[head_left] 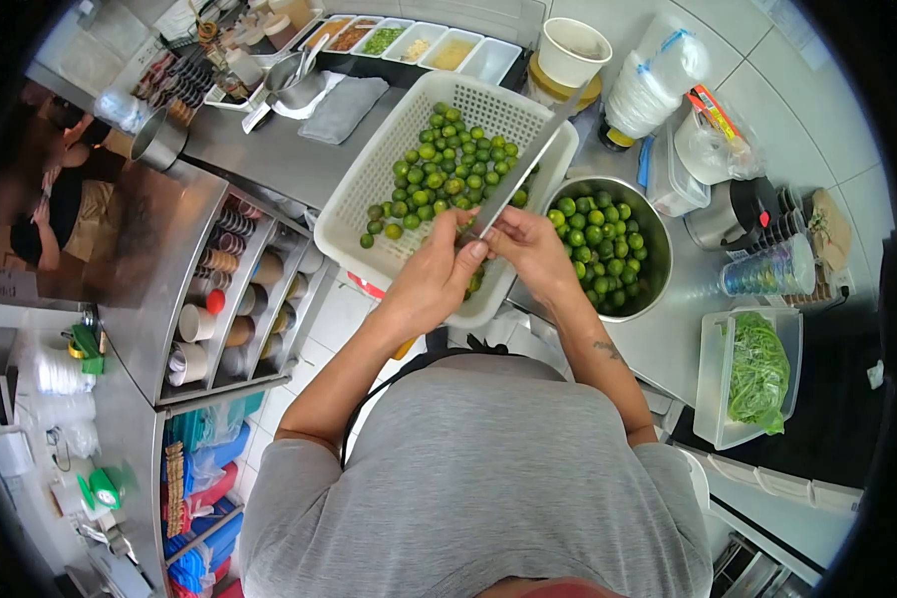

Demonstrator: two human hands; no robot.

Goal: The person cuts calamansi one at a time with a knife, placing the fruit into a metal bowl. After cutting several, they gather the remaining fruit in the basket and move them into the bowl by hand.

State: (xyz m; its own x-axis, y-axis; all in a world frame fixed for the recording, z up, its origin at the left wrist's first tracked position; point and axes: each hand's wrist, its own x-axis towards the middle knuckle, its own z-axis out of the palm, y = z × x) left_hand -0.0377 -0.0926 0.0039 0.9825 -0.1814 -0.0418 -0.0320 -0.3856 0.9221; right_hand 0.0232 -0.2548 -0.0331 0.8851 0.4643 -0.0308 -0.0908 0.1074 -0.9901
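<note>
Steel counter (pixel 269 149) runs across a cramped kitchen corner, tiled wall far right, and there is little bare metal left to work on. Centre stage, a white perforated basket (pixel 369 189) sits tilted over the counter's near edge, small green limes (pixel 448 164) heaped in its far half. Just right of it, touching, a steel bowl (pixel 658 249) holds more limes.

Both hands meet over the basket's near right corner. The right hand (pixel 536 249) is closed on a long knife (pixel 523 164), blade angling up and away across the basket. The left hand (pixel 439 279) is pinched against it at the blade's base; whatever sits between the fingers is hidden, so I cannot tell what it grips.

Crowding the right: a clear tub of leafy greens (pixel 757 374), stacked plastic bags (pixel 653 85), a paper cup (pixel 573 50). Far centre, a row of condiment trays (pixel 419 40). Left and lower, a rack of stacked cups (pixel 229 299) drops away. Another person (pixel 60 189) stands at far left, partly cut off by the dark lens rim.
</note>
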